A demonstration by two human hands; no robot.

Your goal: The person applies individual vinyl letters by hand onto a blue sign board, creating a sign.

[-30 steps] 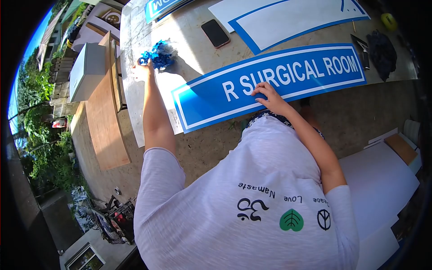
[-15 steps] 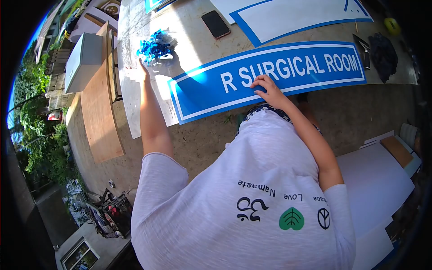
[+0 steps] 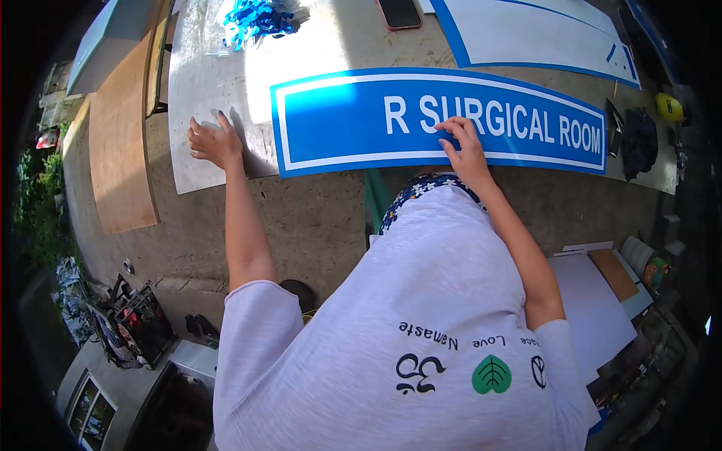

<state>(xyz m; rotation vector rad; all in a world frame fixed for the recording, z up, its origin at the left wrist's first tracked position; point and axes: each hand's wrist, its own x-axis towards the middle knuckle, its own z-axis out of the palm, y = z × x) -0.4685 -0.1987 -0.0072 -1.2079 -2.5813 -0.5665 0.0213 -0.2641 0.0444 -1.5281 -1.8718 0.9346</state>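
A long blue sign (image 3: pixel 338 113) with a white border and the white words "R SURGICAL ROOM" lies along the near edge of the table. My right hand (image 3: pixel 468 154) is over the sign's lower middle, by the letters of "SURGICAL". Its fingers are bent, with the thumb apart from them, and nothing shows between them. To the left of the sign, my left hand (image 3: pixel 216 143) is over the bare tabletop (image 3: pixel 195 98), fingers spread and holding nothing. Beyond it lies a heap of blue scraps (image 3: pixel 256 22) on clear plastic.
A phone (image 3: pixel 400 13) lies at the far side. Another blue-edged white panel (image 3: pixel 526 37) is behind the sign. At the right are a dark cloth-like bundle (image 3: pixel 639 143) and a yellow object (image 3: pixel 668 107). A wooden board (image 3: pixel 120 150) stands left of the table.
My left hand has drawn back from the blue scraps towards the near table edge. My right hand stays by the lettering, its thumb now farther from the fingers. The view has shifted.
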